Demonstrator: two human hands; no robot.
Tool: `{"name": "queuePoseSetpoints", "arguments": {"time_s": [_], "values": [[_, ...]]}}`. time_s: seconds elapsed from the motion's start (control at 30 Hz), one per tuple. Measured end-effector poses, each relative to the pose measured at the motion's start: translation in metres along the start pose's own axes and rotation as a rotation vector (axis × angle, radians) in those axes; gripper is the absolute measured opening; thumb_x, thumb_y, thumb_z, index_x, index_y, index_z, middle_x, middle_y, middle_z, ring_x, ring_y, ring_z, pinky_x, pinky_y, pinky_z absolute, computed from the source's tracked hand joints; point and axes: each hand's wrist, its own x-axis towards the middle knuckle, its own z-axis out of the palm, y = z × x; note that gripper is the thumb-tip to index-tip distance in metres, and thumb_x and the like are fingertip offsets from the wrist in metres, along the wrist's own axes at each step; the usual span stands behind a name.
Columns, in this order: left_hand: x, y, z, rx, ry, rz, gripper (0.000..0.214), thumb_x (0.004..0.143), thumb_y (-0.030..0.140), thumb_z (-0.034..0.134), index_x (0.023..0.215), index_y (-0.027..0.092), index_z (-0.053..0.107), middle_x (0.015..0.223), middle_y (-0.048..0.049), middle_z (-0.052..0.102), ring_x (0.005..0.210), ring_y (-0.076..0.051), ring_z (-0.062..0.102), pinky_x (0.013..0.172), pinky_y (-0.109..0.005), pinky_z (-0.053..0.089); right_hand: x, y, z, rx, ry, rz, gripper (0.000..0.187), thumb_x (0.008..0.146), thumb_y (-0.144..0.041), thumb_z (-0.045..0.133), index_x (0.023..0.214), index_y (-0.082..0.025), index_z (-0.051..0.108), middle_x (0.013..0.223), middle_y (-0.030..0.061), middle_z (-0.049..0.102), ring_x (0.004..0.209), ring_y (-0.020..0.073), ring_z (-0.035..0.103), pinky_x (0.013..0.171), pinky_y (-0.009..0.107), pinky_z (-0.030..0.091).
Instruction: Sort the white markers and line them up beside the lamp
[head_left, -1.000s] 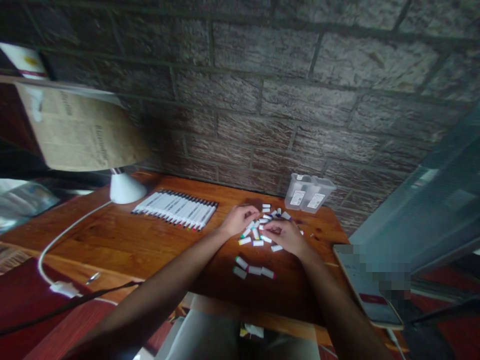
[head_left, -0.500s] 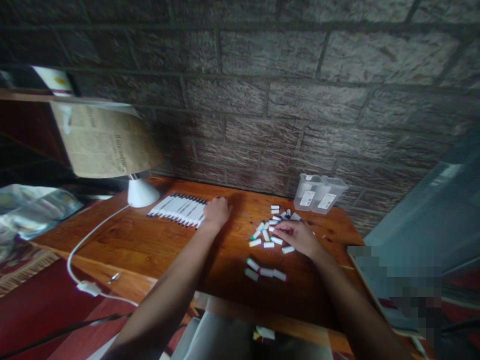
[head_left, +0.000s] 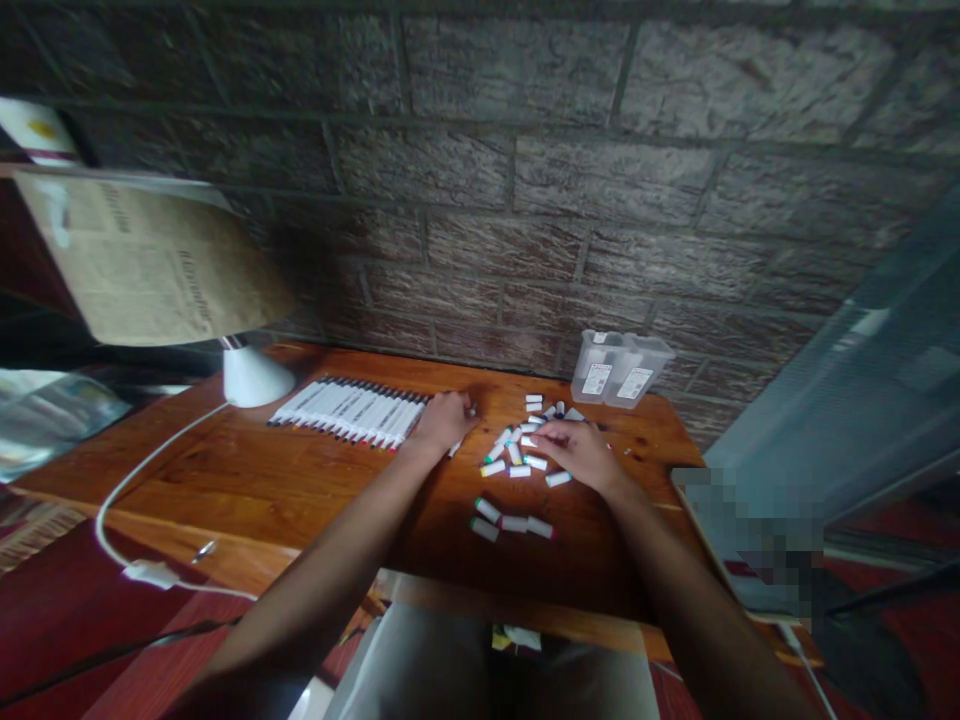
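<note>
On the wooden desk (head_left: 262, 490), four caps (head_left: 514, 523) lie in front of the cap pile (head_left: 514, 453); at its right, the right hand (head_left: 581, 450) pinches one white cap (head_left: 528, 441); left of it, the left hand (head_left: 442, 420) grips a marker (head_left: 454, 450), the marker row (head_left: 349, 410) farther left; behind it, translucent containers (head_left: 621, 368)

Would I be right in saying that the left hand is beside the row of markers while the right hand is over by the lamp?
Not quite: the head view shows the right hand at the scattered white caps. The left hand is indeed beside the row of markers.
</note>
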Motion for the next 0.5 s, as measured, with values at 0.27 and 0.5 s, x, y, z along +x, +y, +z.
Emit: {"name": "queuePoseSetpoints", "arguments": {"time_s": [0.27,0.5], "values": [[0.006,-0.005,0.005,-0.55,-0.037,0.017,0.024,0.072,0.041,0.071,0.078,0.019,0.076,0.076,-0.0052,0.074,0.073,-0.021,0.067,0.068,-0.025,0.045,0.001,0.0,-0.004,-0.018,0.065,0.001,0.019,0.086,-0.035,0.062,0.086,-0.02,0.074,0.08,0.0029,0.075,0.068,0.0156,0.066,0.064,0.026,0.049],[0.003,0.021,-0.001,-1.668,-0.186,-0.075,0.019,0.077,0.022,0.071,0.093,0.012,0.069,0.095,-0.0115,0.074,0.081,-0.017,0.071,0.084,-0.03,0.054,0.002,0.005,-0.004,-0.023,0.106,0.006,0.022,0.085,-0.039,0.062,0.086,-0.02,0.074,0.078,0.0035,0.074,0.067,0.0167,0.066,0.063,0.027,0.05]]}}
